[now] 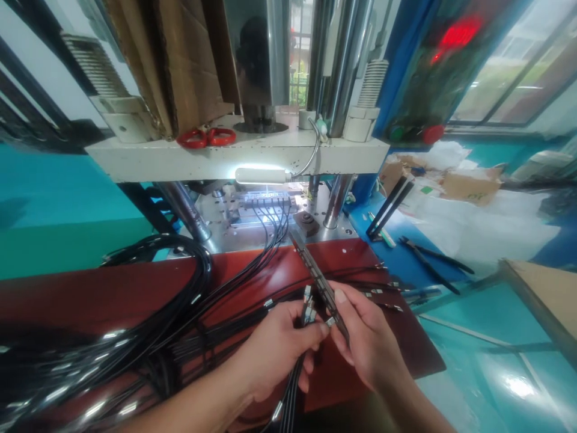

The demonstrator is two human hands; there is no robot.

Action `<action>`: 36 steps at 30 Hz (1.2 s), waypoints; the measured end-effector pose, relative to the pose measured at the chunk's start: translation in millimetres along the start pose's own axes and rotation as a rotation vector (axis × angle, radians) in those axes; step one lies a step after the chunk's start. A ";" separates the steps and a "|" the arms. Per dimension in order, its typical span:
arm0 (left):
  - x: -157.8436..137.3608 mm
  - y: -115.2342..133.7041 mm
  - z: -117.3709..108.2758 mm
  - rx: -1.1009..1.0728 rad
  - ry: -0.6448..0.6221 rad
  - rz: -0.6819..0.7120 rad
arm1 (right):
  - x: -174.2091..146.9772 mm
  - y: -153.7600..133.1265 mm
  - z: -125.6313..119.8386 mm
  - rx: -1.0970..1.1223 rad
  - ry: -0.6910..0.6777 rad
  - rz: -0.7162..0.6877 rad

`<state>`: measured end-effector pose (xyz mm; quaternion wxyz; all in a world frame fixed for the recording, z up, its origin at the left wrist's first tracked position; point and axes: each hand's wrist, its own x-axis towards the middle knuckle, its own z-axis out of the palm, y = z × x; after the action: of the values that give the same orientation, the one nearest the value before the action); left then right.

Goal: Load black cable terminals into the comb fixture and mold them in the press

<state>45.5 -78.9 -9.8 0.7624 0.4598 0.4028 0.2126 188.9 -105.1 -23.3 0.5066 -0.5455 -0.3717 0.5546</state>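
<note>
My left hand (282,346) is closed around several black cables (293,391), whose metal connector ends (309,304) stick up past the thumb. In my right hand (363,331) is a long dark metal bar (313,270) with notches along it, tilted up and to the left. One connector at my left fingertips meets the bar's lower part; whether it sits in a notch I cannot tell. Beyond the hands, a lit mould (264,201) on the press bed has several cables running out of it toward me.
Thick loops of black cable (198,270) cover the left of the red-brown board (356,258). Red-handled scissors (207,138) lie on the press's white plate (180,157), above a lamp (261,175). Black pliers (435,258) rest at right, below a control box with a red button (433,134).
</note>
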 end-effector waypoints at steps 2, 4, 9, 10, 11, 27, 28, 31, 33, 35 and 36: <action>0.4 0.1 -0.6 0.013 -0.014 0.003 | -1.1 -0.3 0.4 -0.013 0.002 0.001; 0.6 0.1 -1.1 0.019 -0.028 0.007 | -1.9 -0.9 0.9 -0.025 0.009 0.007; 0.4 -0.6 -1.5 0.011 -0.031 -0.005 | -1.8 -1.1 2.0 -0.048 0.024 -0.002; 0.4 -0.7 -1.3 0.008 -0.029 -0.010 | -1.7 -0.7 2.0 -0.057 0.028 -0.010; 0.4 -0.7 -1.1 0.005 -0.027 -0.014 | -1.6 -0.2 1.9 -0.068 0.029 -0.017; 2.3 -3.6 -2.2 -0.002 -0.002 0.017 | -3.3 7.7 2.5 -0.320 0.035 -0.168; 2.2 -3.4 -2.0 -0.004 0.000 0.018 | -3.3 8.0 2.8 -0.326 0.031 -0.184; 0.8 1.0 -2.0 -0.011 -0.008 -0.009 | -3.3 7.0 2.2 -0.247 0.028 -0.168; -1.5 6.9 -4.2 -0.015 -0.004 -0.001 | -4.4 4.4 0.0 -0.126 0.039 -0.084; -4.6 13.0 -8.8 -0.036 0.013 0.027 | -6.9 0.9 -2.9 -0.024 0.059 0.008; -6.1 15.5 -11.7 -0.049 0.018 0.032 | -8.3 -0.6 -4.4 0.009 0.066 0.038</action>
<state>33.2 -69.4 3.3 0.7663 0.4454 0.3967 0.2388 192.4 -113.6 -21.3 0.5104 -0.5682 -0.3421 0.5474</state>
